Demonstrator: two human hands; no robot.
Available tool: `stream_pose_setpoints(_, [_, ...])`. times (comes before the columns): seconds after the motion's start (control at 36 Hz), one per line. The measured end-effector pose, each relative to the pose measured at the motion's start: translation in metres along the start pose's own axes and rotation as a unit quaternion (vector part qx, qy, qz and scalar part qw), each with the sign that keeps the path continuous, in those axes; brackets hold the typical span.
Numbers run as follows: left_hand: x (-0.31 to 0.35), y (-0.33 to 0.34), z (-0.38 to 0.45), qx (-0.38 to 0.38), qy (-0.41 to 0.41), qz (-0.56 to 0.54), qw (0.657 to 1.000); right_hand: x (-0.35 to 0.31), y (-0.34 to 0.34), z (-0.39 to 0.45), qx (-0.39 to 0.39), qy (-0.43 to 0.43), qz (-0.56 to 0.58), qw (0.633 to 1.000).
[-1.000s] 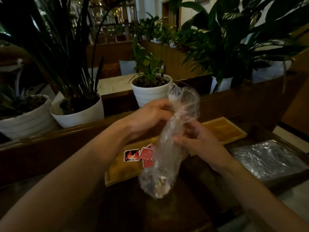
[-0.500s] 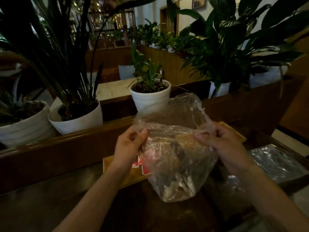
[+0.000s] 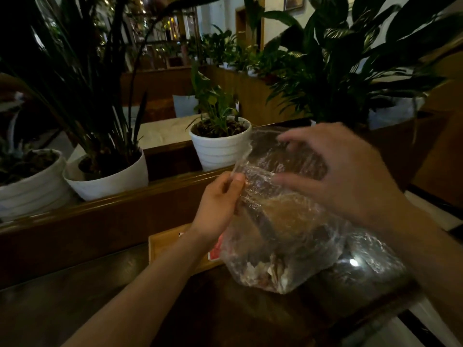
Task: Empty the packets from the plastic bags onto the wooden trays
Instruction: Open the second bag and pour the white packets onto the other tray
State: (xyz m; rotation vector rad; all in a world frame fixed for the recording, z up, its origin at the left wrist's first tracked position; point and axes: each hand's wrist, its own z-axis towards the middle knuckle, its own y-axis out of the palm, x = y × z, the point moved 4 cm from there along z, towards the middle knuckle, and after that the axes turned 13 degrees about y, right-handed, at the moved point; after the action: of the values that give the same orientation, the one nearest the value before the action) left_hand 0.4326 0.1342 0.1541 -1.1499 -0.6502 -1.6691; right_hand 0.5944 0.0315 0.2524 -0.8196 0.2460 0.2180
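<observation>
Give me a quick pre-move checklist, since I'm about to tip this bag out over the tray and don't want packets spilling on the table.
1. Left hand pinching the clear plastic bag rim: ok.
2. Right hand gripping the bag: not ok, fingers spread, blurred.
3. Bag mouth open: ok.
4. Packets gathered at the bag's bottom: ok.
5. Wooden tray beneath the bag: cannot tell, mostly hidden.
6. Space left on tray: cannot tell; a red packet shows.
</observation>
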Motion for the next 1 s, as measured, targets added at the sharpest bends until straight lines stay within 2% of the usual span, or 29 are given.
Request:
stream_pose_setpoints(0.06, [0.003, 0.007, 0.001, 0.000, 0.002, -0.007, 1.000, -0.012, 0.008, 0.000, -0.047, -0.002, -0.103, 0.994])
stream_pose_setpoints(0.11, [0.004, 0.011, 0.001, 0.007, 0.011, -0.016, 1.000, -0.007, 0.022, 0.001, -0.129, 0.031, -0.169, 0.977])
stream_pose_setpoints(0.17, [0.004, 0.013, 0.000, 0.012, 0.011, -0.021, 1.000, 0.003, 0.030, -0.001, -0.204, 0.070, -0.127, 0.968])
stream_pose_setpoints(0.22, [0.003, 0.012, -0.002, 0.005, 0.010, -0.020, 1.000, 0.010, 0.035, -0.002, -0.227, 0.083, -0.073, 0.968])
stream_pose_setpoints(0.39, [-0.002, 0.008, -0.010, -0.062, -0.039, -0.091, 0.993, 0.021, 0.037, -0.002, -0.245, 0.061, 0.000, 0.968])
stream_pose_setpoints(0.5, [-0.001, 0.003, -0.016, -0.102, -0.039, -0.246, 0.963, 0.018, 0.027, -0.003, -0.267, 0.034, 0.058, 0.961])
stream_pose_setpoints(0.56, [0.005, -0.001, -0.011, -0.104, -0.032, -0.275, 0.955, 0.014, 0.018, -0.002, -0.268, 0.013, 0.089, 0.959])
stream_pose_setpoints(0.61, [0.012, 0.001, -0.005, -0.135, -0.027, -0.232, 0.963, 0.006, 0.014, -0.003, -0.274, -0.015, 0.113, 0.955])
stream_pose_setpoints(0.69, [0.024, 0.021, -0.002, -0.250, 0.001, -0.110, 0.962, -0.003, 0.020, -0.005, -0.291, -0.033, 0.139, 0.946])
stream_pose_setpoints(0.72, [0.028, 0.030, -0.002, -0.266, -0.003, -0.086, 0.960, -0.004, 0.024, -0.007, -0.295, -0.034, 0.151, 0.943])
stream_pose_setpoints(0.86, [0.019, 0.042, -0.004, -0.219, -0.028, -0.149, 0.964, 0.006, 0.030, -0.013, -0.226, -0.010, 0.203, 0.953])
stream_pose_setpoints(1.0, [0.011, 0.031, -0.005, -0.133, 0.029, -0.058, 0.989, 0.019, 0.023, -0.016, -0.168, -0.012, 0.157, 0.973])
